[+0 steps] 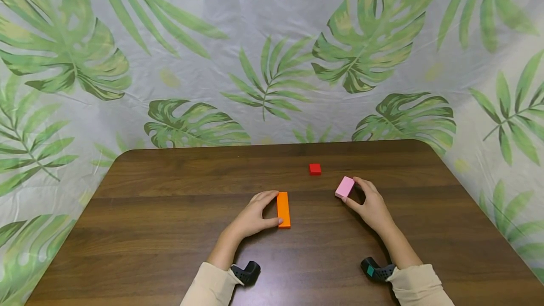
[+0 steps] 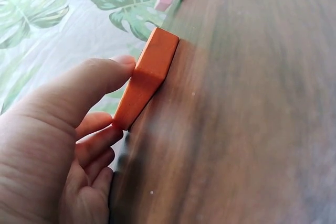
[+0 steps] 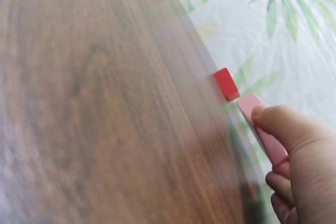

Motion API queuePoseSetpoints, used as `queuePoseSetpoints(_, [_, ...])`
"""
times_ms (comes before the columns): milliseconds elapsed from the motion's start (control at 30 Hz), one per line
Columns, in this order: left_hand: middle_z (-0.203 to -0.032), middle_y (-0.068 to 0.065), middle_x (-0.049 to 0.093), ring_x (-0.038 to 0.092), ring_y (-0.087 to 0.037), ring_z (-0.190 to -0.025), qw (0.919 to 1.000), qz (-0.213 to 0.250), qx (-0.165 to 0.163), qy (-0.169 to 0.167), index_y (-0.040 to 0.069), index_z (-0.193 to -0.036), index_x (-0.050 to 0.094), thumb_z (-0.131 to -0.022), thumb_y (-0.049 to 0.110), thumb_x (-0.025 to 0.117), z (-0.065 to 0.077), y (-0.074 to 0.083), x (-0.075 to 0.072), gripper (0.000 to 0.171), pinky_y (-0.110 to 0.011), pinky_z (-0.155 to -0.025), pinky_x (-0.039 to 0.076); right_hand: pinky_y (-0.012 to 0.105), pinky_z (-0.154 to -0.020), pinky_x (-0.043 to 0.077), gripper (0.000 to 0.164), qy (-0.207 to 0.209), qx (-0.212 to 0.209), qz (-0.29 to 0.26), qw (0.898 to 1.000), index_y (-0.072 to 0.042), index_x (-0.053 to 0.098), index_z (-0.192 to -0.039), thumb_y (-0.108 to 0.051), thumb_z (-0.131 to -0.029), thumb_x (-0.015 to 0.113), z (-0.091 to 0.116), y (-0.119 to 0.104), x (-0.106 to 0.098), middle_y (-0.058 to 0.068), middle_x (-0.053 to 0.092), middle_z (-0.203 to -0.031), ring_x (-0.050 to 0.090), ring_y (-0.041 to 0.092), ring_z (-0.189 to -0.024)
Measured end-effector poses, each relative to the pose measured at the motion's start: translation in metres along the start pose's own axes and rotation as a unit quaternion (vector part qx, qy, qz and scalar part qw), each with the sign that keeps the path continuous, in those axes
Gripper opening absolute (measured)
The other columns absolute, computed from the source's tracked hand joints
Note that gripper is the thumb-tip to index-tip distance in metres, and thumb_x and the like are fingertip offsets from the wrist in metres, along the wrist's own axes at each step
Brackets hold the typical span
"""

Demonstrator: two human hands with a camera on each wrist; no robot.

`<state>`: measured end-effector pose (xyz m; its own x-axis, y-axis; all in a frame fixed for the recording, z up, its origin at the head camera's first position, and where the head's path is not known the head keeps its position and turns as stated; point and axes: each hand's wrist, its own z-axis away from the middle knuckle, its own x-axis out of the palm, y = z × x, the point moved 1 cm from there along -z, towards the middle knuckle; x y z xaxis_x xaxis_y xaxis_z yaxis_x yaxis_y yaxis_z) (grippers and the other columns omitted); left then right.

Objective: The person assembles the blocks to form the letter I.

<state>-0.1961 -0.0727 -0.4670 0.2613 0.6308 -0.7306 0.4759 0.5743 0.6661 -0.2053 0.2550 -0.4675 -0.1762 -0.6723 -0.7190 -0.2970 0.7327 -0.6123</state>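
Observation:
A long orange block lies on the table, its length running from near to far. My left hand pinches it by its two ends, thumb at the near end and fingertips at the far one; the left wrist view shows the thumb against the orange block. Farther right, my right hand holds a pink rectangular block between thumb and fingers, tilted. Whether the pink block touches the table is unclear. Beyond and left of it sits a small red square block, which neither hand touches.
The brown wooden table has rounded far corners. Behind its far edge hangs a pale cloth printed with green leaves. A black wrist device is on the left wrist, and another black device is on the right.

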Motion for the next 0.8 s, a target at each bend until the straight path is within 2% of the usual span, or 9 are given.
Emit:
queuePoseSetpoints(433, [-0.138, -0.006, 0.037, 0.026, -0.024, -0.128, 0.9999, 0.008, -0.010, -0.009, 0.006, -0.136, 0.038, -0.078, 0.035, 0.067, 0.000, 0.001, -0.001, 0.072, -0.041, -0.102, 0.025, 0.055, -0.087, 0.034, 0.062, 0.048, -0.007, -0.025, 0.998, 0.004, 0.047, -0.123, -0.018, -0.072, 0.075, 0.000, -0.006, -0.002, 0.022, 0.048, -0.118, 0.045, 0.038, -0.108])
queuePoseSetpoints(800, [-0.138, -0.006, 0.037, 0.025, -0.025, -0.128, 0.9997, 0.014, -0.016, -0.012, 0.007, -0.137, 0.037, -0.078, 0.036, 0.067, 0.001, 0.002, -0.001, 0.072, -0.042, -0.102, 0.025, 0.053, -0.087, 0.035, 0.062, 0.064, -0.024, -0.049, 0.996, 0.003, 0.048, -0.123, -0.016, -0.071, 0.076, 0.002, -0.011, 0.001, 0.019, 0.049, -0.118, 0.046, 0.034, -0.106])
